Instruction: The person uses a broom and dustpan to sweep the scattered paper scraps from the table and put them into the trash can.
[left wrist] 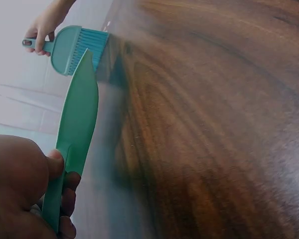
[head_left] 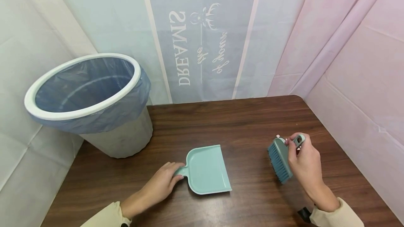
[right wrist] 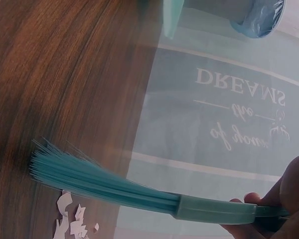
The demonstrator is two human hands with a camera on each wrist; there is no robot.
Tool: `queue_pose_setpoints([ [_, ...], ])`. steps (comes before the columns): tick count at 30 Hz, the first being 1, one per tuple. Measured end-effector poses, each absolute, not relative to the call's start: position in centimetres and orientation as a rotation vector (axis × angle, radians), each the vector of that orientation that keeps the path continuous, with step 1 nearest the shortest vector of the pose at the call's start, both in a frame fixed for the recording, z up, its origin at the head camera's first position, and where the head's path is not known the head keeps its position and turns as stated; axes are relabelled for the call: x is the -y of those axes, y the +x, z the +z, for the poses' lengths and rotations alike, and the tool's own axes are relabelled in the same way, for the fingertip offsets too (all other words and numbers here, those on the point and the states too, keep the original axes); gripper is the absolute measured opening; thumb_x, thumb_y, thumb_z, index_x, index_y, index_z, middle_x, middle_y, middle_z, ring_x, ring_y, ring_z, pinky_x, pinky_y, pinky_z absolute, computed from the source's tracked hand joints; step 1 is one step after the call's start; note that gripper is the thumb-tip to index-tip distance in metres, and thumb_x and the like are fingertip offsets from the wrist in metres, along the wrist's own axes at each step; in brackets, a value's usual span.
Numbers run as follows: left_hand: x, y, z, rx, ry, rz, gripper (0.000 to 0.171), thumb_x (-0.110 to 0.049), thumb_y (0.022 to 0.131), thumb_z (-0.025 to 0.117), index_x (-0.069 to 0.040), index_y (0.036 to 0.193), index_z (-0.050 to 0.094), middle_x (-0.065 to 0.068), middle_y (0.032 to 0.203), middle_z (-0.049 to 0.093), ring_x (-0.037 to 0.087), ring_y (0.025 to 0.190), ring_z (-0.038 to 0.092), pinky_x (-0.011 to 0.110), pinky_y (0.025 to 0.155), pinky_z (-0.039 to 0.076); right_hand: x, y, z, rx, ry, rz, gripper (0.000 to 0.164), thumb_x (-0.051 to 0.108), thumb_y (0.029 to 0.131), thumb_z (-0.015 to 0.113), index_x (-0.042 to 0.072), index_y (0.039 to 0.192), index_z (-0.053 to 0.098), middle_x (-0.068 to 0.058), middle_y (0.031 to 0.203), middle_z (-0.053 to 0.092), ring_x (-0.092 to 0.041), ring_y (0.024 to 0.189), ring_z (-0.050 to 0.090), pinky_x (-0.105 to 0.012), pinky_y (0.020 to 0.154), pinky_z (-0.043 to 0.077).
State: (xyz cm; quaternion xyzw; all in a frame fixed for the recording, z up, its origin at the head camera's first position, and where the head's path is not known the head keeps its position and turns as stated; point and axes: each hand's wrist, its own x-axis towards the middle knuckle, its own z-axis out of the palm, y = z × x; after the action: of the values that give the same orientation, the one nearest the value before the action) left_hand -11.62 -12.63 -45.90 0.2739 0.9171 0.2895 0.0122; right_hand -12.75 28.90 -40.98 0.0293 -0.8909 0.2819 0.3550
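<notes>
My left hand (head_left: 163, 180) grips the short handle of a mint-green dustpan (head_left: 208, 171), its flat open edge facing right. In the left wrist view the dustpan (left wrist: 79, 109) shows edge-on, with thumb and fingers round its handle. Over on the right, my right hand (head_left: 305, 160) holds the handle of a matching hand brush (head_left: 279, 158), its blue-green bristles (right wrist: 84, 172) pointing down and left towards the tabletop. Torn scraps of white paper (right wrist: 77, 224) lie beside the bristles in the right wrist view; in the head view the brush and hand mostly hide them.
A pale waste bin (head_left: 121, 139) with a white rim and blue liner bag stands at the back left of the dark wood table (head_left: 246, 125). Hung cloth with mirrored lettering (head_left: 180, 52) forms the back wall, and pale cloth walls rise at both sides.
</notes>
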Motion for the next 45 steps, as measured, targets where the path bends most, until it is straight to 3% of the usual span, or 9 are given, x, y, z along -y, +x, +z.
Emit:
queue_pose_setpoints([
  [24,12.5,-11.6,-47.1,-2.917,0.93,0.786,0.033,-0.02,0.091,0.062,-0.005,0.121,0.059,0.0,0.107,0.064,0.01,0.095,0.055,0.032,0.086,0.047,-28.8,-12.7,-40.8,2.298,0.068,0.738,0.016,-0.003,0.086,0.059,0.001,0.099,0.052,-0.005,0.079,0.065,0.007,0.06,0.043,-0.009,0.051,0.035],
  [31,12.3,-11.7,-46.7,-2.92,0.929,0.75,0.033,-0.018,0.089,0.064,-0.004,0.119,0.062,0.001,0.104,0.066,0.012,0.092,0.056,0.032,0.081,0.049,-28.7,-12.7,-40.5,2.296,0.069,0.771,0.016,-0.004,0.086,0.059,0.001,0.099,0.052,-0.004,0.079,0.065,0.007,0.058,0.044,-0.009,0.049,0.035],
  [37,12.3,-11.8,-46.5,-2.904,0.964,0.761,0.033,-0.017,0.089,0.065,-0.003,0.119,0.062,0.003,0.106,0.066,0.012,0.093,0.058,0.032,0.081,0.049,-29.2,-12.5,-39.4,2.247,-0.004,0.812,0.014,-0.003,0.086,0.059,0.0,0.099,0.053,-0.002,0.081,0.065,0.012,0.061,0.046,-0.004,0.055,0.036],
  [40,12.3,-11.9,-46.4,-2.901,0.968,0.779,0.033,-0.015,0.088,0.065,-0.002,0.118,0.062,0.004,0.107,0.067,0.014,0.093,0.058,0.032,0.081,0.049,-29.9,-12.7,-38.6,2.22,-0.047,0.796,0.013,-0.001,0.087,0.058,-0.001,0.1,0.054,0.004,0.08,0.063,0.015,0.061,0.046,-0.003,0.055,0.036],
  [45,12.3,-11.9,-46.3,-2.892,0.943,0.783,0.034,-0.015,0.088,0.065,-0.002,0.119,0.062,0.005,0.109,0.066,0.015,0.095,0.059,0.033,0.082,0.049,-31.2,-13.0,-37.6,2.188,-0.099,0.747,0.014,0.003,0.088,0.056,0.0,0.102,0.055,0.026,0.08,0.055,0.018,0.059,0.044,-0.003,0.052,0.033],
])
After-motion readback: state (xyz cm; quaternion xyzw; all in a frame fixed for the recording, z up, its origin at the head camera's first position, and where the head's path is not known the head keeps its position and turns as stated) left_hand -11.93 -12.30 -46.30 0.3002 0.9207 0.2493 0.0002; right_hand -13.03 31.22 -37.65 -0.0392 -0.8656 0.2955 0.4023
